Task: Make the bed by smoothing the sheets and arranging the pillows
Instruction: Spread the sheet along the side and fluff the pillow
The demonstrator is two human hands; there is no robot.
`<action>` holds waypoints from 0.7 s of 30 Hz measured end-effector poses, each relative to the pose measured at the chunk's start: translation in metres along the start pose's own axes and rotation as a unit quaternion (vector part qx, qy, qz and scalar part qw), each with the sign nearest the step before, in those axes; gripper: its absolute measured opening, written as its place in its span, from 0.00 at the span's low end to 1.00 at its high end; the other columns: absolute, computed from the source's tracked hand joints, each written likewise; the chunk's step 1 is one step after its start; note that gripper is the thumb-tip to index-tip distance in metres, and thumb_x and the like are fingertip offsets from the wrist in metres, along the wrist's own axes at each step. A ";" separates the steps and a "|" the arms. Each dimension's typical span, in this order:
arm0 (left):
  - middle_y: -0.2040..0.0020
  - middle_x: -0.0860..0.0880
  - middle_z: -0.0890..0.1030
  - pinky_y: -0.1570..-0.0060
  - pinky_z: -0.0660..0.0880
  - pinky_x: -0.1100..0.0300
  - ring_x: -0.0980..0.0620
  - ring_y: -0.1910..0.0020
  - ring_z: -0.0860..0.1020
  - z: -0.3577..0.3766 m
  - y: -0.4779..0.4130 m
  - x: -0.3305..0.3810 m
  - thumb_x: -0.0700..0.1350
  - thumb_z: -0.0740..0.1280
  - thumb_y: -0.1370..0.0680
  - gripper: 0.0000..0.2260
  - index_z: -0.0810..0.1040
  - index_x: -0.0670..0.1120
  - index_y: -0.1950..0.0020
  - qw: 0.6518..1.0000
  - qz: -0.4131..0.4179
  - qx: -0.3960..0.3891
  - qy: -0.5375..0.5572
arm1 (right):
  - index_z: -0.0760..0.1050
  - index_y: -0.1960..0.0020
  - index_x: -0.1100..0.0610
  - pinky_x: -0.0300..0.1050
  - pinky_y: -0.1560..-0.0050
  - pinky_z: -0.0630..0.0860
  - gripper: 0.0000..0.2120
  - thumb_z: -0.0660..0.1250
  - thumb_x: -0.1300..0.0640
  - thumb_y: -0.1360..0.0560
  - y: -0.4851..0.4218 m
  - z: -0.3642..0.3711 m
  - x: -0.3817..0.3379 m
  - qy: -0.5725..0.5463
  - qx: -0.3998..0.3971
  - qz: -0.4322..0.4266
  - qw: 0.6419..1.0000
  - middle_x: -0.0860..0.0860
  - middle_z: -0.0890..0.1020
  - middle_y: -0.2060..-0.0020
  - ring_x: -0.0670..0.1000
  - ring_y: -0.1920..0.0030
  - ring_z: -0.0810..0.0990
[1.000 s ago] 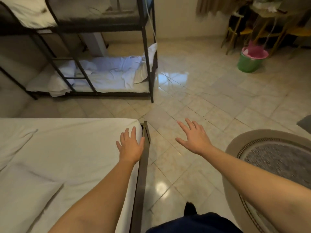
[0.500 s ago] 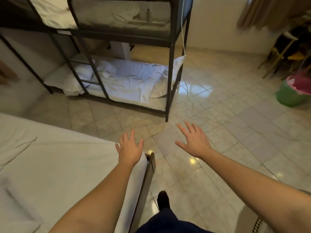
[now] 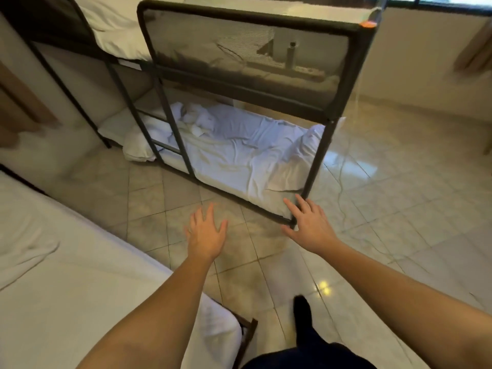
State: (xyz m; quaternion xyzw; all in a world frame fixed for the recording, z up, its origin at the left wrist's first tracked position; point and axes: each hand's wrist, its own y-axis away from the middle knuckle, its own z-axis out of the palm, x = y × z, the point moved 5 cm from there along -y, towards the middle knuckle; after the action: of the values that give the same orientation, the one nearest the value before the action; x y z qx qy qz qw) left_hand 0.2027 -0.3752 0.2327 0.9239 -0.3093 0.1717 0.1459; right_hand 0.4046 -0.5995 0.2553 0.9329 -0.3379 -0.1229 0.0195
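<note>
A black metal bunk bed (image 3: 343,75) stands ahead. Its lower bunk carries a rumpled white sheet (image 3: 239,150), a crumpled pillow (image 3: 138,147) at the left end and another pillow (image 3: 311,145) leaning at the right end. My left hand (image 3: 206,233) hovers open over the tiled floor, short of the bunk. My right hand (image 3: 310,222) is open too, fingers spread near the bunk's front corner post. Neither hand holds anything. A smooth white bed (image 3: 66,275) lies at lower left.
The upper bunk has a mesh end panel (image 3: 245,49) and a white mattress (image 3: 117,27). Glossy tiled floor (image 3: 399,195) spreads to the right. A thin cord (image 3: 359,75) hangs beside the bunk's right post. My dark-clad leg and foot (image 3: 303,312) show at the bottom.
I have walked away from the near bed toward the bunk bed, which now looms much closer. My left hand has left the near mattress and both hands reach forward.
</note>
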 end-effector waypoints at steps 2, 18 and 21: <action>0.17 0.46 0.56 0.22 0.56 0.35 0.42 0.18 0.53 0.003 -0.042 -0.004 0.64 0.53 0.16 0.31 0.55 0.53 0.16 1.000 -0.020 0.009 0.006 | 0.45 0.18 0.39 0.60 0.21 0.54 0.38 0.55 0.30 0.22 -0.056 0.002 0.000 0.007 -0.016 -0.026 1.000 0.52 0.52 0.18 0.60 0.20 0.53; 0.16 0.46 0.55 0.22 0.55 0.36 0.41 0.18 0.53 -0.069 -0.262 -0.067 0.65 0.52 0.16 0.31 0.52 0.54 0.16 0.961 -0.259 0.079 0.052 | 0.42 0.18 0.39 0.60 0.20 0.49 0.37 0.55 0.32 0.20 -0.436 -0.012 -0.123 0.040 -0.132 -0.268 0.954 0.50 0.47 0.17 0.59 0.19 0.49; 0.16 0.47 0.53 0.21 0.52 0.37 0.41 0.17 0.52 -0.089 -0.296 -0.098 0.65 0.52 0.16 0.31 0.51 0.55 0.15 0.954 -0.281 0.087 0.056 | 0.40 0.18 0.39 0.60 0.20 0.49 0.38 0.54 0.31 0.20 -0.485 -0.001 -0.170 0.056 -0.149 -0.289 0.944 0.49 0.46 0.17 0.59 0.18 0.48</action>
State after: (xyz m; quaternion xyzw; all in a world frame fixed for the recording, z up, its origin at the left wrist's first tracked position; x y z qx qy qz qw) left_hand 0.2929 -0.0634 0.2243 0.9715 -0.0124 0.2014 0.1246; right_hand 0.5821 -0.1177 0.2351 0.9824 -0.0296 -0.1196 0.1403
